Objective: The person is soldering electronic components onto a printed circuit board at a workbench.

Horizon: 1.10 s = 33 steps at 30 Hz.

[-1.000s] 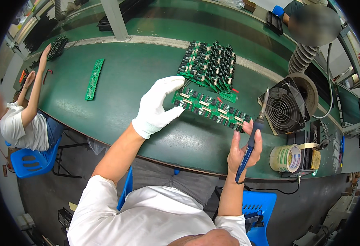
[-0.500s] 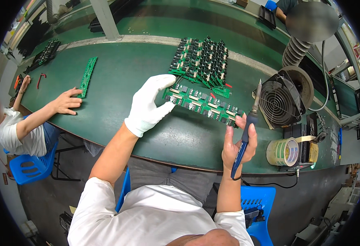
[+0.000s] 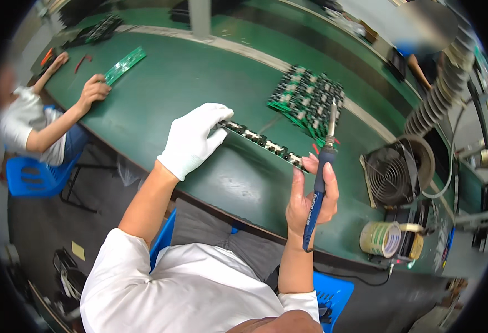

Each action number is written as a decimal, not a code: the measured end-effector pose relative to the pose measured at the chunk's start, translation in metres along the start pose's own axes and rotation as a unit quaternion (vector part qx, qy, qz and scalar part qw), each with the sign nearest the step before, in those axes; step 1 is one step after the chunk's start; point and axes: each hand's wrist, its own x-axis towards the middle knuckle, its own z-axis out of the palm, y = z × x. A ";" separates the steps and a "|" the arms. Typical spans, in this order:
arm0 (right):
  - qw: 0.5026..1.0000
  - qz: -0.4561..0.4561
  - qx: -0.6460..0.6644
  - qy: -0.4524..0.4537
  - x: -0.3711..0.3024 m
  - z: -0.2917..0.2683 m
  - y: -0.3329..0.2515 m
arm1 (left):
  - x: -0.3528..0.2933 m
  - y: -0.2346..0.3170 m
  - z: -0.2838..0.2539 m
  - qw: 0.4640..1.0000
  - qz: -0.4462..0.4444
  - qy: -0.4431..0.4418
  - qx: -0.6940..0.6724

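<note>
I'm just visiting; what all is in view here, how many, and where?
Held circuit board: one, green and black, between both hands
Soldering iron: one, blue, in the right hand
Boards in the pile: several, green and black, beyond the hands
Co-worker's board: one, green, left
Fan: one, black, right
Tape roll: one, yellowish, right
Hose: one, grey, upper right
Bench: green, under the work
Chairs: two, blue, left and below
Co-workers: two, left and upper right
Left hand: one, white-gloved, centre
Right hand: one, bare, right of centre
</note>
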 end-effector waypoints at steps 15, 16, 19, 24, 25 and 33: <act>0.979 -0.070 0.163 -0.100 0.002 0.190 -0.082 | -0.089 -0.050 -0.071 0.871 -0.276 0.229 -0.335; 0.978 -0.052 0.161 -0.120 -0.004 0.202 -0.089 | -0.098 -0.062 -0.076 0.866 -0.290 0.237 -0.333; 0.974 -0.036 0.157 -0.161 -0.020 0.236 -0.111 | -0.129 -0.098 -0.088 0.851 -0.323 0.264 -0.320; 0.953 0.013 0.160 -0.255 -0.039 0.282 -0.143 | -0.155 -0.143 -0.113 0.866 -0.332 0.262 -0.268; 0.944 0.027 0.170 -0.282 -0.042 0.289 -0.148 | -0.157 -0.153 -0.118 0.880 -0.320 0.253 -0.243; 0.931 0.091 0.180 -0.305 -0.042 0.304 -0.155 | -0.154 -0.182 -0.140 0.931 -0.286 0.152 -0.169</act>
